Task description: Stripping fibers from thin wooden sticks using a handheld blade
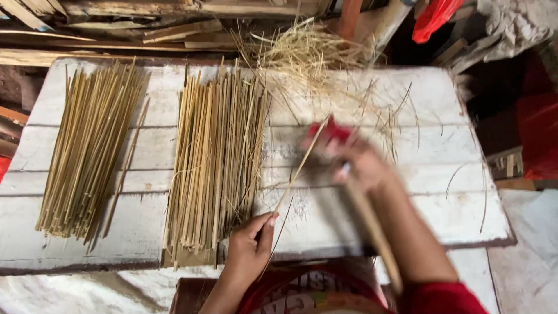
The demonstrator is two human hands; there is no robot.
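Pinching a thin bamboo strip (293, 177) at lower centre, the left hand (250, 247) is clenched; the blurred right hand (357, 163) is gripping a red-handled tool (328, 131).

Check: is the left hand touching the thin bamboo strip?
Touching. The head view shows the left hand with its fingers closed around the lower end of the thin bamboo strip.

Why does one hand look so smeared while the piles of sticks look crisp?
In the head view the right hand is streaked by motion blur, as is the red thing at it; the left hand and thin strip are clearer. Both stick bundles lie sharp under soft, even light, without glare.
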